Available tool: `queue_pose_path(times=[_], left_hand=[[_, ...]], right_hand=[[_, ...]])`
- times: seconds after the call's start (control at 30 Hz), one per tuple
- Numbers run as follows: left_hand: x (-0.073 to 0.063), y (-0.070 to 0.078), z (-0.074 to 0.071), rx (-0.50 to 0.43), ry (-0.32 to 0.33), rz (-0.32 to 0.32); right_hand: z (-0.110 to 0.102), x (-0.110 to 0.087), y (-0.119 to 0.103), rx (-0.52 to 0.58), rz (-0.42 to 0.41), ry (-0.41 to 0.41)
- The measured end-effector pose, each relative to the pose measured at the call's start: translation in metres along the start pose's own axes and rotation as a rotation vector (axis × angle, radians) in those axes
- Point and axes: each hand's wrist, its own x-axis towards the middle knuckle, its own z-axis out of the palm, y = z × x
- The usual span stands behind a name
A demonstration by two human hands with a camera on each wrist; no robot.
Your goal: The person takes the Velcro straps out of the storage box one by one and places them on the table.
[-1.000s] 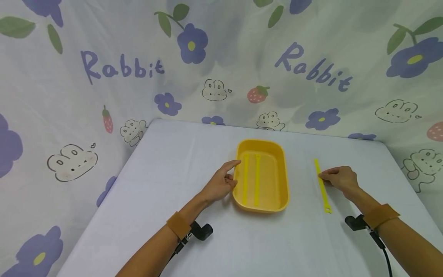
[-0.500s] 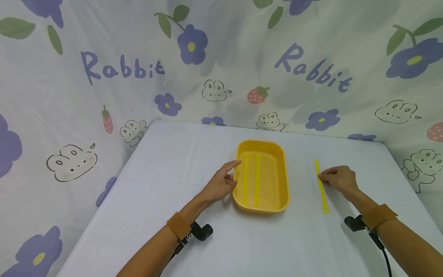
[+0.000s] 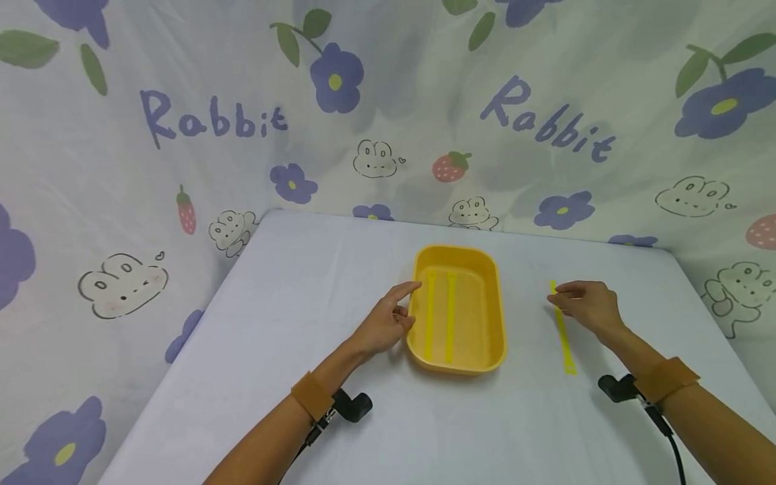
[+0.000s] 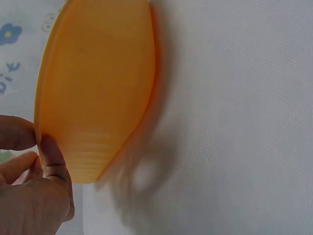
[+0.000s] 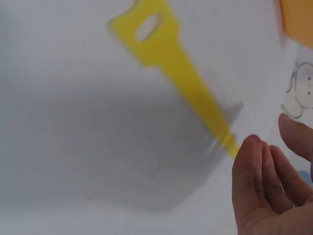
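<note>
My left hand (image 3: 383, 321) pinches the left rim of a yellow-orange plastic tray (image 3: 500, 316) between thumb and fingers; the left wrist view shows the hand (image 4: 39, 191) at the rim of the tray (image 4: 98, 68). Inside the tray lie two flat yellow cable straps, a left one (image 3: 430, 316) and a right one (image 3: 450, 320), side by side. A third cable strap (image 3: 565, 347) rests on the table to the tray's right, its wider slotted head (image 5: 166, 29) toward me. Over its far end hovers my right hand (image 3: 587, 306), with thumb and fingertips apart.
A white cloth covers the table (image 3: 291, 289). Behind it hangs a white curtain (image 3: 412, 87) printed with rabbits, flowers and strawberries. Each wrist wears a brown band with a small black camera, a left one (image 3: 354, 406) and a right one (image 3: 615, 389), trailing cables.
My right hand has let go of the cable strap and moved slightly toward its far end. Before that, the strap's near head shifted a little left. The left hand and tray stay put.
</note>
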Motion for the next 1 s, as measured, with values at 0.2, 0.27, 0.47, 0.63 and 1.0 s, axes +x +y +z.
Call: queue_pose_path(times=[0.2,0.27,0.47,0.63,1.0], left_hand=[[0.0,-0.001,0.0,-0.009,-0.002,-0.005],[0.0,-0.001,0.0,-0.014,-0.004,-0.006],[0.0,-0.001,0.0,-0.014,-0.003,0.0],[0.0,-0.002,-0.001,-0.02,-0.002,-0.001],[0.0,-0.001,-0.002,-0.022,-0.012,0.007]], right_hand=[[0.003,-0.003,-0.02,-0.046,-0.111,-0.002],[0.004,-0.004,-0.023,-0.039,-0.115,-0.009],[0.007,-0.005,-0.033,-0.045,-0.138,-0.007],[0.008,-0.006,-0.044,-0.026,-0.211,0.018],[0.019,-0.01,-0.076,-0.068,-0.396,0.016]])
